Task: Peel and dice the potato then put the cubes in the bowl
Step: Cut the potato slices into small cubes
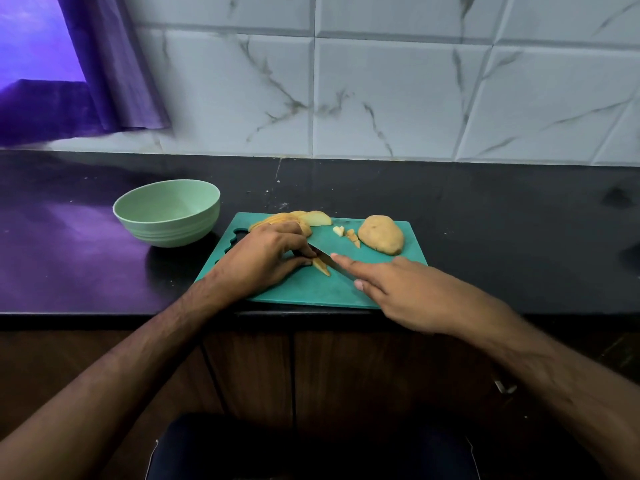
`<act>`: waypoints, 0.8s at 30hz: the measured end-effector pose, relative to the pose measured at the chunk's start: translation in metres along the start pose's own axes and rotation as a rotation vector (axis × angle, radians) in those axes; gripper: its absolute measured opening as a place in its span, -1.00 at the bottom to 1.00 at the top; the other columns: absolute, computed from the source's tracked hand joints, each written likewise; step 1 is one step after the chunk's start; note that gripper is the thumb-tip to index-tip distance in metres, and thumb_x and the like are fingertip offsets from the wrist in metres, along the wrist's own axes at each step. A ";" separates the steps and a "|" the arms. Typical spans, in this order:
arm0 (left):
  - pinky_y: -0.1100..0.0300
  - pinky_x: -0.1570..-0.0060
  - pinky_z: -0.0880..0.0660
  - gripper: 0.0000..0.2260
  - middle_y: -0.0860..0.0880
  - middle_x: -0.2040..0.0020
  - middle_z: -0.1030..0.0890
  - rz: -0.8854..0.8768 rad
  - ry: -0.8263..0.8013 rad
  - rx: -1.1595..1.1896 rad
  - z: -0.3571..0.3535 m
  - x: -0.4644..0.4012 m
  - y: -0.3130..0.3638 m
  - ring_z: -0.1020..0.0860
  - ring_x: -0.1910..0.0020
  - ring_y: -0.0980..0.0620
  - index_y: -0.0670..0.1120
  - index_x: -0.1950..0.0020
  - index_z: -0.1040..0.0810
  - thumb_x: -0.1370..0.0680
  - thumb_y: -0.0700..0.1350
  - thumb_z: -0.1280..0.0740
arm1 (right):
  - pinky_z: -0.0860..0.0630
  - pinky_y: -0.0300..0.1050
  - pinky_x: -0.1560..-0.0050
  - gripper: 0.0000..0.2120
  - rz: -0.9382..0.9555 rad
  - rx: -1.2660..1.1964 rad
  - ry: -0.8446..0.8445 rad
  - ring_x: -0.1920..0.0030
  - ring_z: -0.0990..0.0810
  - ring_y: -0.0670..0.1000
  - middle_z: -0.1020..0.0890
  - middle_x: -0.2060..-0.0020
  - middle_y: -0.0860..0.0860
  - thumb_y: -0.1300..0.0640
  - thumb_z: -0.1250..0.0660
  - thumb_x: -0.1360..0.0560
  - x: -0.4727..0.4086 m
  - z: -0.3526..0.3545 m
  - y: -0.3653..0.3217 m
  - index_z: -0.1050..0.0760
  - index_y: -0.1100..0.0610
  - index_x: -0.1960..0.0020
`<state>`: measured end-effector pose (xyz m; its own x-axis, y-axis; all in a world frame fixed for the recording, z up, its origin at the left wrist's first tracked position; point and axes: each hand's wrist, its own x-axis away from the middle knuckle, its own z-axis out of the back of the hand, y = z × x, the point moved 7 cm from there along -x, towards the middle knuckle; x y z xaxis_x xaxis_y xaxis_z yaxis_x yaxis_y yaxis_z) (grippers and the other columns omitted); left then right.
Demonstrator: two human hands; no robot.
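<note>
- The strip (321,266) under the left hand (266,261) is thin, stiff and probably wet on its cut faces, so I judge it light and apt to slide; pinning it flat near its far end, away from the edge, looks the safest hold.
- The left hand's fingers curl down onto that strip; the right hand (401,292) grasps the knife (332,263), forefinger stretched along the blade's back, though the handle is hidden, so the exact grip is hard to tell.
- The potato half (381,234), firm and heavier, sits on the board's (311,289) far right corner; it looks pale tan and rounded.
- Slices (294,220) lie fanned at the board's far edge; a few cubes (348,234) rest between them and the half.
- The green bowl (166,211) stands just left of the board and holds no cubes that I can see.
</note>
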<state>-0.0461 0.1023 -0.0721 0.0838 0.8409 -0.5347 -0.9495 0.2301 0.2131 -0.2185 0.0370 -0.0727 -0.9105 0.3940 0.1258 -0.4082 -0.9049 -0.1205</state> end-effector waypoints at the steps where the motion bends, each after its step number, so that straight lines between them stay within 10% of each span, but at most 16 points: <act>1: -0.06 0.00 -0.58 -0.91 0.04 0.01 -0.64 0.001 -0.005 -0.003 0.000 0.000 0.000 -0.62 -0.05 0.01 -0.05 -0.02 -0.72 -0.55 -0.08 -0.48 | -0.54 0.01 -0.03 -0.51 -0.007 0.006 0.005 0.06 -0.52 -0.02 -0.53 0.09 0.01 -0.09 0.07 -0.74 0.005 -0.002 0.001 0.14 -0.36 -0.60; 24: 0.07 -0.06 -0.50 -0.87 0.18 0.08 -0.58 0.046 -0.042 0.030 0.000 0.003 0.003 -0.58 -0.06 0.09 0.05 0.04 -0.53 -0.53 -0.04 -0.47 | -0.27 -0.25 0.30 -0.53 -0.072 0.006 0.123 0.21 -0.50 -0.04 -0.50 0.24 -0.06 -0.14 0.04 -0.72 0.042 0.010 0.030 0.09 -0.47 -0.55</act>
<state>-0.0487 0.1052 -0.0730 0.0538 0.8703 -0.4896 -0.9431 0.2054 0.2614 -0.2681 0.0249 -0.0615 -0.8801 0.4745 0.0127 -0.4729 -0.8742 -0.1096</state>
